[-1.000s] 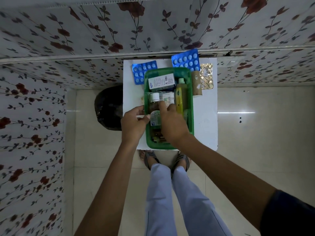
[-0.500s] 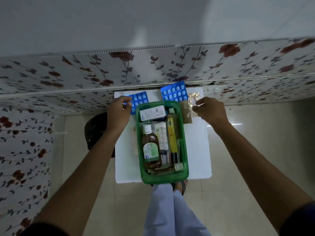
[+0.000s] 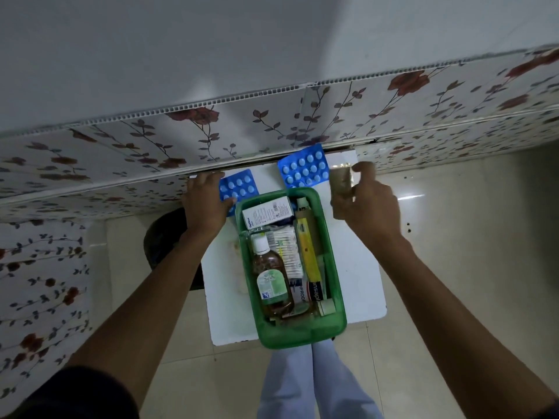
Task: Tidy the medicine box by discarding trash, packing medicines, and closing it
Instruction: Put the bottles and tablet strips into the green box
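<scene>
The green medicine box (image 3: 336,267) stands open on a small white table (image 3: 360,267). It holds a brown bottle (image 3: 272,279), a white carton (image 3: 266,213), a yellow tube (image 3: 307,246) and other packets. My left hand (image 3: 202,207) grips a small blue blister pack (image 3: 240,186) at the table's far left corner. Right of the box, my right hand (image 3: 369,207) is closed on a brown-gold blister pack (image 3: 340,181), which it mostly hides. A larger blue blister pack (image 3: 305,170) lies between the hands, behind the box.
A black trash bag (image 3: 160,237) sits on the floor left of the table, under my left arm. A flower-patterned wall panel (image 3: 272,128) runs right behind the table. My legs (image 3: 302,379) stand at the table's near edge on a tiled floor.
Both hands left the box and reached to the table's far corners. The left hand closed on the small blue pack, the right on the brown-gold pack. The view tilted upward.
</scene>
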The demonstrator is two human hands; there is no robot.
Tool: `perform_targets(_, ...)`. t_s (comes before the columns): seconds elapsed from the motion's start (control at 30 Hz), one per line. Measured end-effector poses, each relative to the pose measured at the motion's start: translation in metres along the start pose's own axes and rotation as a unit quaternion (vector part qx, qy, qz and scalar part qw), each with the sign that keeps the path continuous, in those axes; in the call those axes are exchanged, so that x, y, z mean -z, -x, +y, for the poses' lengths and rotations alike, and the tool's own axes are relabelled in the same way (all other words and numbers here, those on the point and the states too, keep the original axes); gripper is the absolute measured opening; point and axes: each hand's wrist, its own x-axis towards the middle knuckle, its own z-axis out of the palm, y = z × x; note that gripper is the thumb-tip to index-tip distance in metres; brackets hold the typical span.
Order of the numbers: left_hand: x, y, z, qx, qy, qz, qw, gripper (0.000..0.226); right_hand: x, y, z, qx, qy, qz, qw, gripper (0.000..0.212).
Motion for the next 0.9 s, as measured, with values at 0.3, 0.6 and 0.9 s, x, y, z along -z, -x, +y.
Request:
perform_targets(0.3, 0.0, -0.009, 0.002, 0.066, -0.003, -0.02, 0.998, 0.049, 0.007, 0.083, -0.026, 0.153, 0.049, -0.109, 0.981, 0.048)
perform_targets(0.6, -0.005, 0.007, -0.001, 0.087, 0.014, -0.013, 0.996, 0.061, -0.016, -0.027, -0.013, 0.017, 0.0, 0.018, 1.0, 0.048)
perform_targets(0.9, -0.003, -0.001, -0.004, 0.161, 0.048, -0.045, 0.985, 0.069, -0.047, -0.077, -0.024, 0.002, 0.106, -0.073, 0.992, 0.067)
